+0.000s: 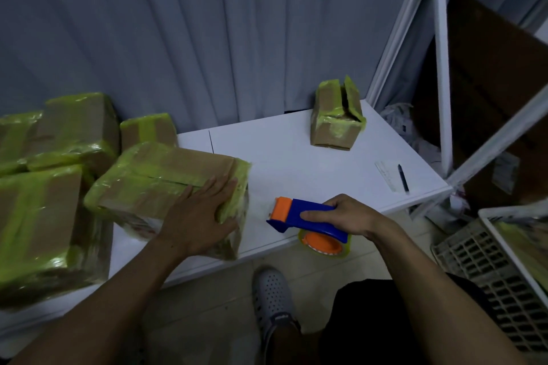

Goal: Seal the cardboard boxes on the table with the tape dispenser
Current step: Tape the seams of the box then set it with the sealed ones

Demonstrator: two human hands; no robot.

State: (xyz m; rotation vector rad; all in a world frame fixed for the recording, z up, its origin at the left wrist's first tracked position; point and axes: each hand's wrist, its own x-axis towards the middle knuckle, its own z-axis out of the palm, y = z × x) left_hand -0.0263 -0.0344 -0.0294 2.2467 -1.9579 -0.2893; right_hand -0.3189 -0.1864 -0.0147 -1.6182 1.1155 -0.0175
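My right hand (348, 213) curls its fingers (315, 214) round the tape dispenser (314, 227) over the table's (290, 154) near edge. My left hand (198, 216) lies flat, fingers straight, on the taped box (154, 175) beside it. A smaller box (336, 120) stands at the far corner.

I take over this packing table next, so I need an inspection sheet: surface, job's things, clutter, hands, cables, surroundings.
Surface: white table, boxes crowding its left side.
Job's things: blue and orange tape dispenser at the near edge; near box wrapped in yellow-green tape; taped boxes piled at left; small box far right, top flaps gaping.
Clutter: pen beside a paper slip at the right edge.
Hands: left hand presses flat on the near box; right hand grips the tape dispenser, fingers curled round it.
Cables: nothing seen.
Surroundings: grey curtain behind; white frame and plastic crate at right.
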